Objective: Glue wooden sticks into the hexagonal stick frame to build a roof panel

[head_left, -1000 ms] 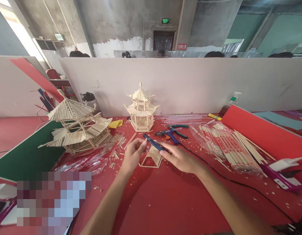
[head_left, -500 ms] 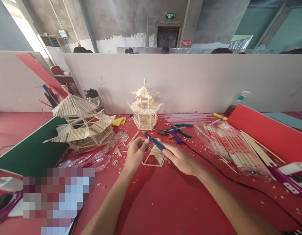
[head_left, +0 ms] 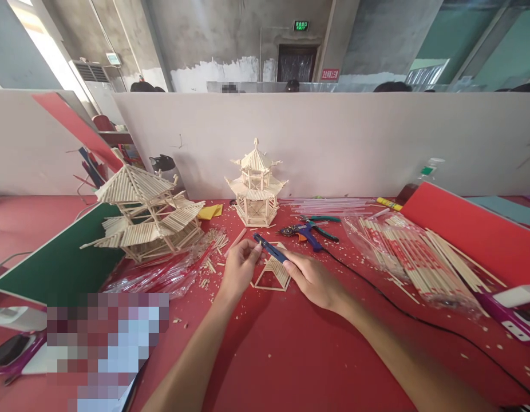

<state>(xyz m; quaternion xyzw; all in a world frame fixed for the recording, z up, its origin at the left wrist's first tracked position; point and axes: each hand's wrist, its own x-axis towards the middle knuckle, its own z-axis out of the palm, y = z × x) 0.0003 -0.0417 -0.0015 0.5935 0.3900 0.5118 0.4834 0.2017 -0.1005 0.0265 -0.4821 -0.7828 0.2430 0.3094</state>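
Observation:
My left hand [head_left: 239,266] pinches a short wooden stick piece between thumb and fingers, close to the tip of a blue cutter [head_left: 270,248]. My right hand [head_left: 315,278] grips that blue cutter by its handle. Under both hands a small triangular roof panel of sticks [head_left: 273,274] lies flat on the red table [head_left: 291,355]. A small stick pagoda [head_left: 256,184] stands behind the hands. A larger stick building [head_left: 146,216] stands to the left.
A blue glue gun [head_left: 305,232] and green-handled pliers [head_left: 323,220] lie right of the pagoda, with a black cable [head_left: 402,313] running toward me. Bagged chopsticks [head_left: 413,257] lie at right beside a red board [head_left: 475,234]. A green board [head_left: 59,263], plastic wrappers and stick scraps sit at left.
The view has shifted slightly; both hands stay in nearly the same pose, holding the stick piece and the cutter over the roof panel.

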